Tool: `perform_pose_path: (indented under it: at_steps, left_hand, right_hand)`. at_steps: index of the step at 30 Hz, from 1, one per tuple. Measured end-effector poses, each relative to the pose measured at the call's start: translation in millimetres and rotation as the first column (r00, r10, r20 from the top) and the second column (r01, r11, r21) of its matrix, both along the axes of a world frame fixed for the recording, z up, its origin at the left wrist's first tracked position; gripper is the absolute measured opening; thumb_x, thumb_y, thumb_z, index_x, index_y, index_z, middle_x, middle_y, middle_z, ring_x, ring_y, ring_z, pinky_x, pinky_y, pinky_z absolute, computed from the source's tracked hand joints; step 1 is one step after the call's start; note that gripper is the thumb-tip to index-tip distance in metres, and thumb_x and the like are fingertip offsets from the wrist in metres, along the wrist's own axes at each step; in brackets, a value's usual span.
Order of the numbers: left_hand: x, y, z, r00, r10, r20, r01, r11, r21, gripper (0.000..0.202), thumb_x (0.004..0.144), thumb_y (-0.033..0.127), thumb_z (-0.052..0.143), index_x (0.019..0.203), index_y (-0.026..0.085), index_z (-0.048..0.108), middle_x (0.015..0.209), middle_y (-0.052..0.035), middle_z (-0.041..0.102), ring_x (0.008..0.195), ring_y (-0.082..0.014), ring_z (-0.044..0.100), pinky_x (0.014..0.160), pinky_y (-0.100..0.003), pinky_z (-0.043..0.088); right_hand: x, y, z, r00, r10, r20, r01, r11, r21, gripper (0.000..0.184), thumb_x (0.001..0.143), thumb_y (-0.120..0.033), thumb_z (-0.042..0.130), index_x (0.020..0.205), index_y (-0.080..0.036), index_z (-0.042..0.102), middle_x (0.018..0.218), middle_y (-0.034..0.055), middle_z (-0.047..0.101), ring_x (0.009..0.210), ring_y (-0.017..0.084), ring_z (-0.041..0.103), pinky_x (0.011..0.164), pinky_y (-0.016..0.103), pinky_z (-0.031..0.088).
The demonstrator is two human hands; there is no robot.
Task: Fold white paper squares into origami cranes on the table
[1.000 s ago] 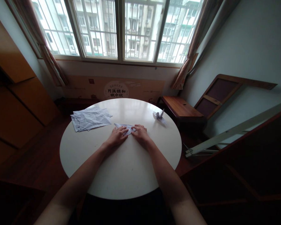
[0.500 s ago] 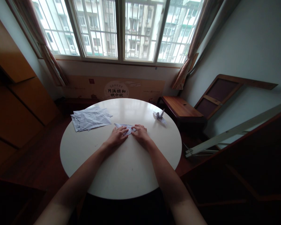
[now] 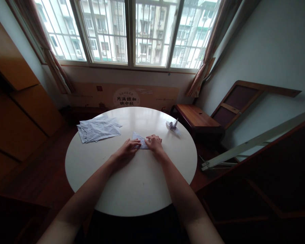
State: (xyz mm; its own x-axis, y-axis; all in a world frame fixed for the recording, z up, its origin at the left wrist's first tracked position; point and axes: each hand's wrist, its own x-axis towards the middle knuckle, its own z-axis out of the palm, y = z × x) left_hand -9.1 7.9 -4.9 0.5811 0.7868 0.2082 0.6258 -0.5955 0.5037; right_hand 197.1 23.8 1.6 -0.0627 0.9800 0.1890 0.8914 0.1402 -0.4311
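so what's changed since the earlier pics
The folded paper looks turned or refolded: its long tip pointing left no longer shows, and a corner now points away, with a straight edge on the near side. The right hand has shifted slightly right; it and the left hand remain on the paper. The paper stack and paper crane stayed put.

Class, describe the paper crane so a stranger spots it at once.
Find the white table below the barred window. Near its far right edge, past the right hand, sits the paper crane. Unlike the flat creased sheets at left, it has points sticking up.
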Motion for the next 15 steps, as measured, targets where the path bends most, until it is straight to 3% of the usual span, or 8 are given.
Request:
perform_pose_path:
  at_steps: [7,11,15]
  left_hand:
    - [-0.6,6.4,-7.6,1.000,0.005,0.018,-0.005,1.000,0.027,0.035,0.087,0.028,0.050,0.119,0.028,0.064,0.136,-0.0058,0.056,0.130,-0.0254,0.047,0.114,-0.053,0.020]
    - [-0.6,11.1,-12.6,1.000,0.009,0.021,-0.010,0.998,0.056,0.033,0.088,0.028,0.049,0.116,0.028,0.066,0.135,-0.0060,0.057,0.131,-0.0266,0.046,0.114,-0.053,0.023]
    - [-0.6,13.8,-15.7,0.997,0.015,0.075,-0.024,0.994,0.110,0.042,0.083,0.022,0.053,0.124,0.024,0.061,0.136,-0.0086,0.055,0.130,-0.0260,0.046,0.112,-0.047,0.032]
  right_hand:
    - [-3.6,1.5,-0.5,1.000,0.016,-0.020,-0.017,0.998,-0.068,0.027,0.086,-0.039,0.056,0.103,-0.026,0.071,0.105,0.0075,0.064,0.105,0.025,0.055,0.091,0.039,0.037]
    - [-3.8,0.2,1.3,0.998,0.025,-0.058,-0.028,0.998,-0.048,0.026,0.085,-0.036,0.057,0.104,-0.025,0.070,0.104,0.0061,0.066,0.103,0.023,0.058,0.091,0.036,0.038]
    - [-3.8,0.0,1.0,0.992,0.038,-0.118,-0.039,0.999,-0.004,0.022,0.084,-0.031,0.058,0.101,-0.024,0.069,0.100,0.0041,0.069,0.097,0.020,0.062,0.091,0.035,0.040]
